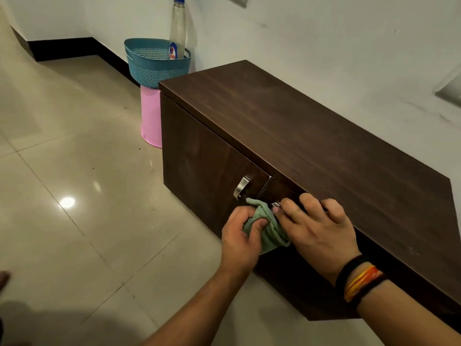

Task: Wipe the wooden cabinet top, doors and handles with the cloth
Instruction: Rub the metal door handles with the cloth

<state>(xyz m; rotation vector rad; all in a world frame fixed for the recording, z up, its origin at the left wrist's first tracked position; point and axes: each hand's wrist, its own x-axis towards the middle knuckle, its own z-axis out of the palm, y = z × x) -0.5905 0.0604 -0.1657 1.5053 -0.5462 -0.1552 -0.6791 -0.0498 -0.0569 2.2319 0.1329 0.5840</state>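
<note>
A dark wooden cabinet [311, 136] stands against the white wall, its top bare. The left door [199, 156] carries a silver handle [241, 187]. My left hand [240, 239] is shut on a bunched green cloth [267, 229], pressing it against the right door's handle [275, 204], of which only a silver tip shows. My right hand [316, 228] rests on the upper edge of the right door, fingers curled over it beside the cloth. The right door is mostly hidden behind my hands and forearm.
A blue perforated basket [154, 63] sits on an upturned pink bucket [151, 116] at the cabinet's left end, with a tall clear bottle [177, 28] standing in it. Glossy beige floor tiles [74, 171] spread to the left. A dark skirting runs along the wall.
</note>
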